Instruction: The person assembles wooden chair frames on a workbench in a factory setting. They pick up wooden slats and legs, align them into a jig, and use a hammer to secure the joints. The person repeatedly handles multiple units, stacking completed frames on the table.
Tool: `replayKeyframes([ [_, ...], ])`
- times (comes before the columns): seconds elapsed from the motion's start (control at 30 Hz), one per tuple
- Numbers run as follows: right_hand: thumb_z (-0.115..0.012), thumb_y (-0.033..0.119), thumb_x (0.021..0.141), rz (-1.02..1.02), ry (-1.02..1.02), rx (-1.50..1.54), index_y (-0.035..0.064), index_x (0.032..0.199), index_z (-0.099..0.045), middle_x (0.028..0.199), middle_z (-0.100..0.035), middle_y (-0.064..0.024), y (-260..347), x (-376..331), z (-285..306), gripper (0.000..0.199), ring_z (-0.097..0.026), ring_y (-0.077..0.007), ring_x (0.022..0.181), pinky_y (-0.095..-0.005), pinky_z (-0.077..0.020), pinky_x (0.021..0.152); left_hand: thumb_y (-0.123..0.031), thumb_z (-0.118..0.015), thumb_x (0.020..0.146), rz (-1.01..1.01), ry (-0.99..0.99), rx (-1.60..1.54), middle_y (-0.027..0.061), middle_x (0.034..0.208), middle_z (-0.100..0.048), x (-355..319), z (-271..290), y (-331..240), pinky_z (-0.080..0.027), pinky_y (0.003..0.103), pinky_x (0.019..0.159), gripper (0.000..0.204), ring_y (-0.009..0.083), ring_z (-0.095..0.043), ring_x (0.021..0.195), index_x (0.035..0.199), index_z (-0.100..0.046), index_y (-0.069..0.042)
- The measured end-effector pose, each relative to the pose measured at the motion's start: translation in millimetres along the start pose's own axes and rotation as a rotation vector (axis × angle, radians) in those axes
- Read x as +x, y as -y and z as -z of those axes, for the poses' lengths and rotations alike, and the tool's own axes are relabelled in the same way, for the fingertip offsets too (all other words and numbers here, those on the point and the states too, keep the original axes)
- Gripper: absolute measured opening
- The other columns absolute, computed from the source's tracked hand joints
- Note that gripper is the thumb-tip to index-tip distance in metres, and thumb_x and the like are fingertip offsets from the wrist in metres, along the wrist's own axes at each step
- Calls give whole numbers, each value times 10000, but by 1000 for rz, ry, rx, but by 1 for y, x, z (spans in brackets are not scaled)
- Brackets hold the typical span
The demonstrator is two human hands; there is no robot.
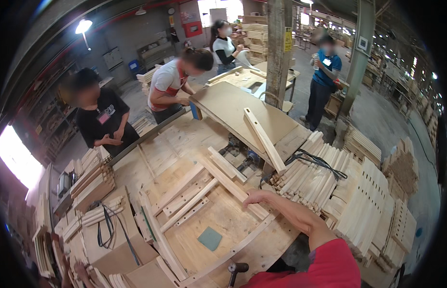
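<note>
head view: my right hand (254, 196) lies palm down on a long wooden slat (231, 185) that runs diagonally across the tabletop (233, 230). fingers are flat on the wood, not curled round it, so the grip is open, just pressing. left hand isn't in the pic, can't say what it's doing.

the slat sits on a loose frame of thinner rails (189, 201), w/ a shorter slat (226, 163) just beside it toward the clamp hardware (242, 156). a green sanding pad (210, 238) lies on bare ply below the frame, apart from the hand. a tool handle (237, 268) pokes up at the near edge, close to my red sleeve (329, 266).

risks, as i judge them: the slat is only pressed, not gripped, so a nudge could slide it off the rails and knock the frame out of square. the tilted board (242, 113) carries a slat (264, 139) leaning down its slope; a bump could send that onto the work. the black strap (317, 161) on the slat stack (305, 177) at right could snag my forearm.

counts: 1 hand of mine visible, 1 pad, 1 tool handle, 4 other people standing round the far side, 2 ceiling lamps. stacked slats at right too many to count.
</note>
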State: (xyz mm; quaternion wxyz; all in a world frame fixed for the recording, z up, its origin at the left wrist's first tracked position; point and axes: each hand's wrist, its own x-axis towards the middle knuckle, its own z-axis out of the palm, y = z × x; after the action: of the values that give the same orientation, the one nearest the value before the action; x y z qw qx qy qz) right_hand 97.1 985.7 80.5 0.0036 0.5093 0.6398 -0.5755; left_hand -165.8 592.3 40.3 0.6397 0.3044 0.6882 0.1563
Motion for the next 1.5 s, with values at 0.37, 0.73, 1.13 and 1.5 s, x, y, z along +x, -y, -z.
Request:
replayKeyframes([
  [0.37,-672,130,859,79,318,1104,37,1178,-526,772,-576,-76,52,-85,-33,363,-568,-190,616,-367,-525,571,-452,-509,1039,-39,-78,-155,25,631,-570,-18,-52,9,-358,295,400,380,135,-475,460,926,-625,-108],
  [0.73,-616,147,810,390,-14,1455,65,1118,-535,742,-571,-66,52,-90,111,330,-581,-216,595,-405,-532,551,-484,-574,1016,4,-192,-341,-20,662,-476,1,-67,-4,-289,269,429,324,115,-388,495,1068,-592,-165],
  [1.13,-581,212,883,603,-406,1305,82,861,-551,667,-550,-41,123,50,275,135,-567,-192,555,-368,-545,538,-433,-626,987,-87,-318,-154,88,920,-528,7,-22,-125,-358,318,657,422,214,-467,770,1206,-561,-79],
  [1.5,-564,279,933,499,-373,1305,81,883,-521,668,-567,-78,102,120,351,208,-567,-196,534,-355,-519,504,-386,-674,960,-71,-351,-34,186,1156,-576,-5,-5,-152,-421,363,866,556,305,-538,1023,1333,-532,0],
])
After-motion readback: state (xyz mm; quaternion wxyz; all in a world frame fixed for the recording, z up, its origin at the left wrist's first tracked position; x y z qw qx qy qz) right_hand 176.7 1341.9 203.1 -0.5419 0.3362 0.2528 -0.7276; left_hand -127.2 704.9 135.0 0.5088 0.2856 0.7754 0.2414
